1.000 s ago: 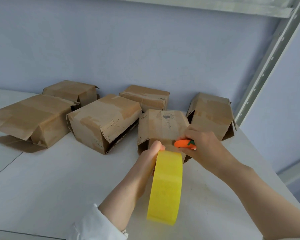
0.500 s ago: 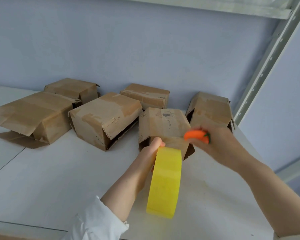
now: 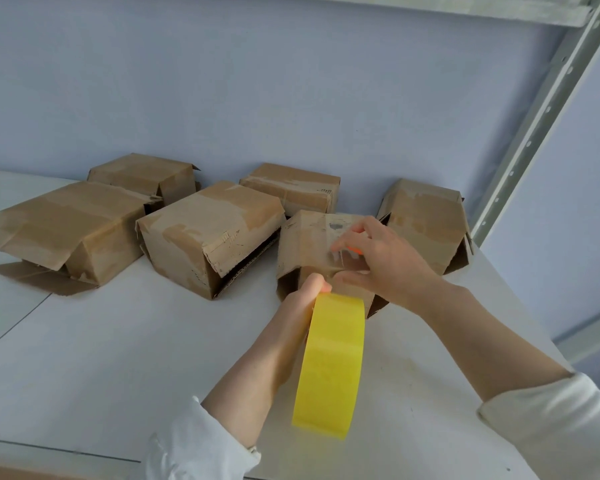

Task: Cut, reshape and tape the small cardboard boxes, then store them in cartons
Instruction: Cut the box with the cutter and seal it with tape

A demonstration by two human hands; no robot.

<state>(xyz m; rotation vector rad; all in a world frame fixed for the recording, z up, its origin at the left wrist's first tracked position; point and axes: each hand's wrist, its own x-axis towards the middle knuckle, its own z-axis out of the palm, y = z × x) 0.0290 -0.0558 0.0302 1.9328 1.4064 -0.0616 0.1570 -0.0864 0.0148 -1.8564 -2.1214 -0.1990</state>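
My left hand (image 3: 300, 308) grips a big yellow tape roll (image 3: 329, 365) that stands on edge over the white table, thumb on its top. Just beyond it sits a small worn cardboard box (image 3: 303, 245) with an open flap facing me. My right hand (image 3: 387, 263) reaches over that box, with index finger and thumb on a clear strip of tape that runs down to the roll. A small orange cutter (image 3: 355, 251) is tucked under its curled fingers and is mostly hidden.
Several more taped brown boxes lie along the wall: a large one (image 3: 66, 230) at left with flaps splayed, one (image 3: 208, 230) in the middle, two (image 3: 146, 174) (image 3: 291, 187) behind, one (image 3: 426, 216) at right. A metal shelf upright (image 3: 534, 116) rises at right. White table (image 3: 118, 358) underneath.
My right hand swung out to the right with the orange cutter, then came back down onto the small box and the tape strip. My left hand kept hold of the roll.
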